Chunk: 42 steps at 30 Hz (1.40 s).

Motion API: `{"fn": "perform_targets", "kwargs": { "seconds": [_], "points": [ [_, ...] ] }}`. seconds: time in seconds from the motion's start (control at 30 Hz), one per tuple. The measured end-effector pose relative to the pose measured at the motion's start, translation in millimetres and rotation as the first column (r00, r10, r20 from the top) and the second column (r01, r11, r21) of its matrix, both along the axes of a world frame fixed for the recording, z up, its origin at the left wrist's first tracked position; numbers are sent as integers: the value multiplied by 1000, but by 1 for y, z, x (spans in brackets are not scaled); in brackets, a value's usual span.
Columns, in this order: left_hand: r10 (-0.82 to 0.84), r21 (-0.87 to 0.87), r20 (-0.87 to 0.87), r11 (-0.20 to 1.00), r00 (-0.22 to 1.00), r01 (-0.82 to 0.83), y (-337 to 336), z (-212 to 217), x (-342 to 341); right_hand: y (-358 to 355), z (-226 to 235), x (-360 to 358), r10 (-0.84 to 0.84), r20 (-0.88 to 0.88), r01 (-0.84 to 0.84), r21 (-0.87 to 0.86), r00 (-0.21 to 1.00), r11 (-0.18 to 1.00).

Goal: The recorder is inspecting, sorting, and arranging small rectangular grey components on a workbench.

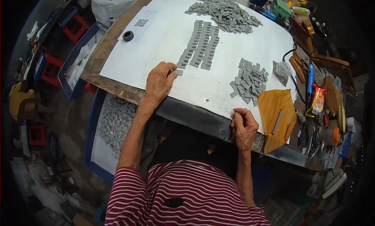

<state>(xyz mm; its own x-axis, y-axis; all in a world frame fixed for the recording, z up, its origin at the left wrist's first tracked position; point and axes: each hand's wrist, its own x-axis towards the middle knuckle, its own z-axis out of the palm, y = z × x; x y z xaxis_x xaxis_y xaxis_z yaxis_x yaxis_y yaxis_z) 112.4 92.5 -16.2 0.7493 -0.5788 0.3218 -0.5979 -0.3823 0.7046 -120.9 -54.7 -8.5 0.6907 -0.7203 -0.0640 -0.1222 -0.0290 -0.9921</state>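
Note:
My left hand (159, 82) rests on the white sheet (156, 50) and its fingertips pinch a small grey flat part (179, 72) at the near end of three neat rows of grey parts (201, 44). My right hand (244, 125) sits at the table's front edge, fingers curled around something small and thin that I cannot make out. A loose heap of grey parts (249, 80) lies just beyond the right hand. A larger heap (224, 13) lies at the far side.
A brown envelope (278, 116) with a flat metal strip lies right of my right hand. A blue tool (310, 77), cables and clutter crowd the right edge. A black tape roll (128, 36) sits far left. A blue tray of grey parts (115, 122) stands below left.

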Motion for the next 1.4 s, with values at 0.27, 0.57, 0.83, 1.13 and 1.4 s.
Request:
{"fn": "perform_targets", "kwargs": {
  "seconds": [0.27, 0.57, 0.83, 1.13, 1.4],
  "points": [
    [22, 10, -71, 1000, 997, -21, 0, 1, 4, 1, -3, 0, -20, 36, 21, -25, 999, 999],
    [29, -28, -42, 999, 999, -30, -5, -2, 7, 1, 2, 1, -15, -18, 15, -10, 1000, 1000],
    [-5, 16, 80, 1000, 997, 4, -7, 4, -2, 0, 0, 0, -10, 5, 10, -8, 1000, 1000],
    [17, 144, 150, 989, 989, -39, -14, 7, -7, 0, 0, 0, -12, -15, 12, -11, 1000, 1000],
    [49, 119, 124, 991, 991, -64, -17, 1, -2, -1, -2, 2, -20, 1, 20, -60, 1000, 998]
  ]
}}
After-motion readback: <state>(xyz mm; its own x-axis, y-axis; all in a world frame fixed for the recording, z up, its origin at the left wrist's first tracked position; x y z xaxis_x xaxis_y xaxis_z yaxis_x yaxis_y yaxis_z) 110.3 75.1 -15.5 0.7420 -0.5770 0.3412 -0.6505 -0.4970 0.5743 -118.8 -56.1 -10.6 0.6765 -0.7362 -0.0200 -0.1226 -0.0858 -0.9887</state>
